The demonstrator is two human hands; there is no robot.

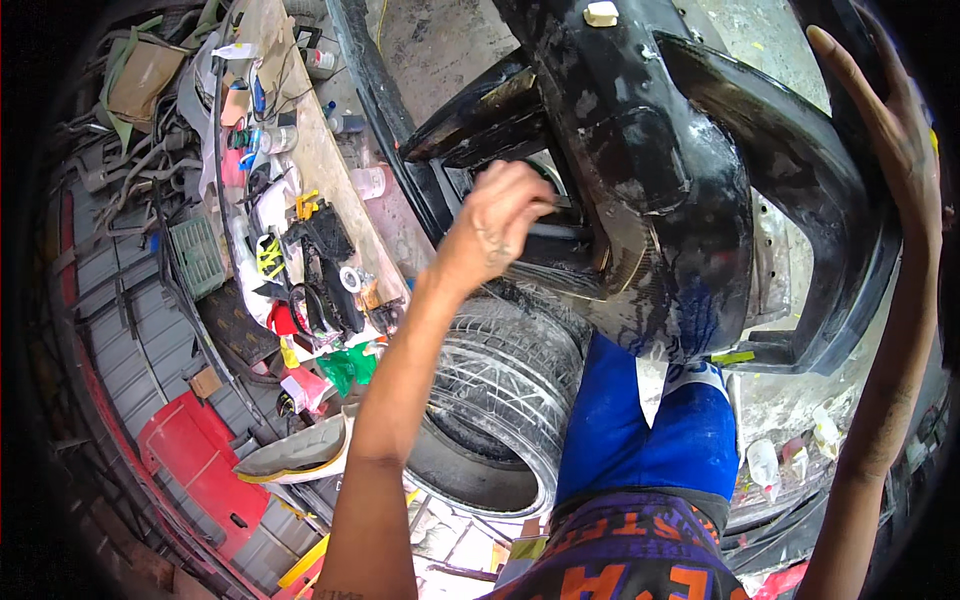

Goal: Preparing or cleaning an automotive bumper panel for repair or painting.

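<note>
A large black car bumper (700, 240), scuffed and patched with pale dust, stretches across the space before me. My left hand (500, 220) is over the opening in its left part, slightly blurred, with the fingers curled together. Anything in those fingers is too hidden to make out. At the far right, my right hand (895, 125) rests along the bumper's edge, thumb and fingers stretched apart. A small cream-coloured block (601, 14) lies on the bumper's far end.
A dusty tire (510, 375) lies below my left forearm. On the left, a wooden bench (345, 190) carries tools, bottles and rags. A green crate (198, 255) and a red panel (195, 465) are farther left. Several plastic bottles (763, 465) lie at the lower right.
</note>
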